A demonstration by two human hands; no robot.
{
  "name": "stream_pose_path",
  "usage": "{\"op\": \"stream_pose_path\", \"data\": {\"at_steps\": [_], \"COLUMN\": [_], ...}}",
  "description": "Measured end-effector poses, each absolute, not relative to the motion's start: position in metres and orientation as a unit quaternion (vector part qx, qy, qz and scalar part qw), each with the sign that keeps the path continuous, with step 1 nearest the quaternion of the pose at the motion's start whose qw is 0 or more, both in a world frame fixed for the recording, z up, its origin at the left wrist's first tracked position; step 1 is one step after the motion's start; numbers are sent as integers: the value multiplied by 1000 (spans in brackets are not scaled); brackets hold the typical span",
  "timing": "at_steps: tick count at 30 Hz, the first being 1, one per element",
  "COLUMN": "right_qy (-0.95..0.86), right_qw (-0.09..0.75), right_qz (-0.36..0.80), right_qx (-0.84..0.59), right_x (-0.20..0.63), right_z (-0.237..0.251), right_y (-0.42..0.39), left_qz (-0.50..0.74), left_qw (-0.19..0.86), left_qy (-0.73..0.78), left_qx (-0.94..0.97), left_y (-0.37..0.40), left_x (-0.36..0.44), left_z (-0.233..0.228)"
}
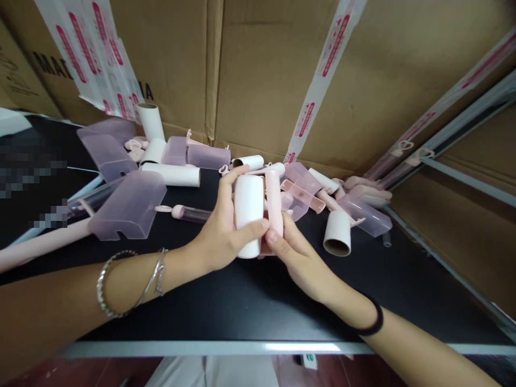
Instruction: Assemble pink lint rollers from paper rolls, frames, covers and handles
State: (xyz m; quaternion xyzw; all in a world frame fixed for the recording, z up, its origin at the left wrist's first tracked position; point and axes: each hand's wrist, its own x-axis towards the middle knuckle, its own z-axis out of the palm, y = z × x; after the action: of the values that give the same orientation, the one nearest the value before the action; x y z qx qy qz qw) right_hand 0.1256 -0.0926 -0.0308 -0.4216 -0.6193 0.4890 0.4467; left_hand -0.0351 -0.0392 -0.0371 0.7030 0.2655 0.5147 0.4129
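Note:
In front of me, above the black tabletop point(242, 312), my left hand point(220, 234) is wrapped round a white lint roller roll point(249, 212) that stands nearly upright. My right hand point(300, 258) pinches a pale pink plastic lint roller handle point(274, 199) close against the roll's right side. The two pieces are side by side; whether they are joined is hidden by my fingers. Left of my left hand lies a clear tube with a pink cap point(187, 213). A loose white roll point(337, 232) rests right of my right hand.
Translucent lilac covers point(129, 207), more white rolls point(173, 175) and pink handle parts point(302, 196) lie scattered along the back. Cardboard boxes point(262, 80) wall off the far side. A metal edge point(226, 348) runs along the front, and a shelf bar point(471, 180) stands right.

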Motion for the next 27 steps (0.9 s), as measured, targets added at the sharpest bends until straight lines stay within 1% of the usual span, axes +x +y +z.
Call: {"op": "stream_pose_path", "data": {"at_steps": [3,6,8,11,14,19,24,27], "right_qy": [-558,-491,-453,-416,-401,-401,-375,-366], "right_qw": [463,480,482,484,484,483,525,535], "right_qz": [545,596,628,651,658,658,624,606], "right_qx": [-422,-416,-410,-412,-416,-416,-442,-460], "right_x": [119,113,110,108,108,107,100,97], "right_z": [-36,-40,-41,-40,-39,-37,-38,-39], "right_y": [-89,-86,-86,-87,-87,-85,-79,-75], "left_qz": [535,510,515,556,564,564,582,571], "left_qw": [464,519,516,463,452,504,494,508], "left_qy": [304,359,372,362,361,364,398,420], "left_qx": [638,585,575,587,589,543,509,489], "left_y": [-34,-30,-27,-23,-19,-15,-13,-10], "left_x": [-31,-27,-26,-26,-28,-26,-15,-9], "left_z": [-36,-36,-37,-36,-35,-37,-37,-33]}}
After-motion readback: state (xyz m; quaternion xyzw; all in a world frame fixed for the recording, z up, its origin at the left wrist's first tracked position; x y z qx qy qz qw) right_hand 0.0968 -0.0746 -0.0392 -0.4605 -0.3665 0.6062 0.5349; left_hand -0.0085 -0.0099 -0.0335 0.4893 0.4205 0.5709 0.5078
